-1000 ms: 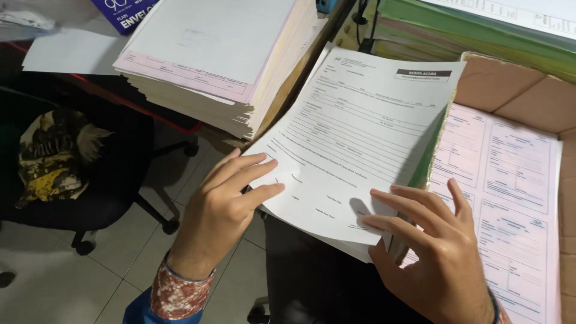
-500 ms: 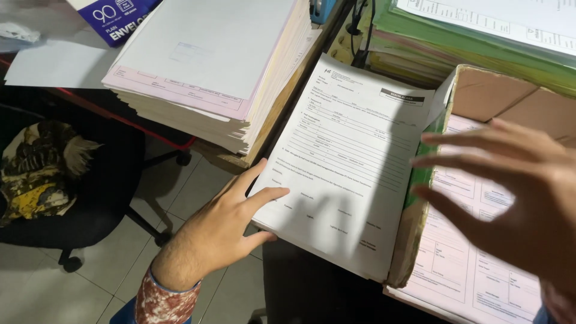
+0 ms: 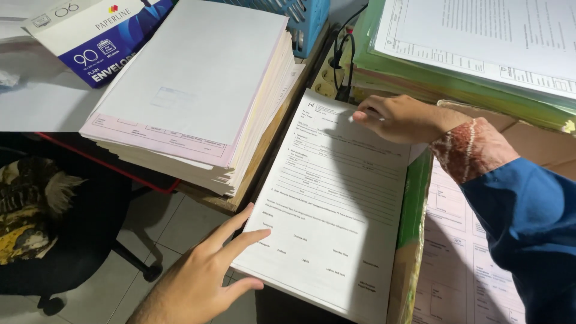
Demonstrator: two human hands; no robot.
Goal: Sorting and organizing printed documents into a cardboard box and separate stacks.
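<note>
1. Our left hand (image 3: 201,279) lies flat, fingers apart, steadying the lower left edge of a stack of printed forms (image 3: 336,204).
2. Our right hand (image 3: 399,117) pinches the top sheet's upper corner.
3. Beside it, a thick paper pile (image 3: 198,90) sits on the bench (image 3: 36,108).

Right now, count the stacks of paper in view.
3: a tall pink-edged stack at upper left; the white form stack under both hands in the middle; a stack on green folders at upper right. Others may be hidden.

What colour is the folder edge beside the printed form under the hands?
Green, seen in the head view: the folder edge runs along the form's right side.
</note>
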